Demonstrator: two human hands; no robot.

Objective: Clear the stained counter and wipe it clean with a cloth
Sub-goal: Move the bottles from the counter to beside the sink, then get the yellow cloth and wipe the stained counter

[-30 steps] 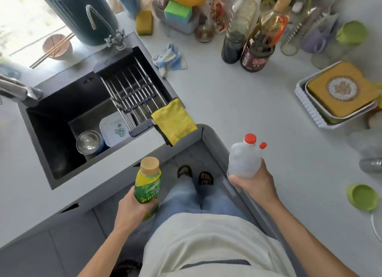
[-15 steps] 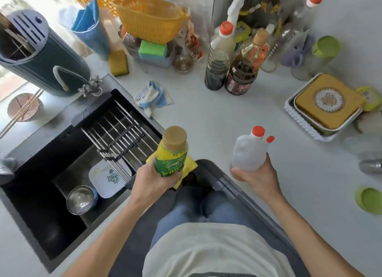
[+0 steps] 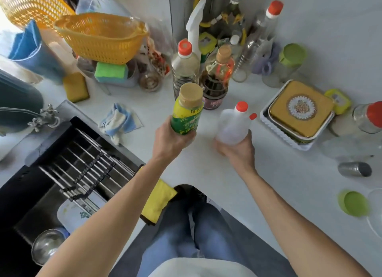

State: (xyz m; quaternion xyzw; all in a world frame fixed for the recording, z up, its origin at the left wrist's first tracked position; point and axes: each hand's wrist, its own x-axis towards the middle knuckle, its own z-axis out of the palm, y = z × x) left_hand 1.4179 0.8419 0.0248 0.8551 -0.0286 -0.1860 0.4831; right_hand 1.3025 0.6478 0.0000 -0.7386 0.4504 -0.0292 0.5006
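Our left hand grips a yellow-green bottle, fingers curled round it. Our right hand clasps a clear jug likewise; a yellow cloth lies at six o'clock on the counter.

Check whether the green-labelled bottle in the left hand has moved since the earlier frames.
Yes. The left hand has carried the green-labelled bottle from in front of the counter edge, forward past the yellow cloth, toward the dark sauce bottle at the back.
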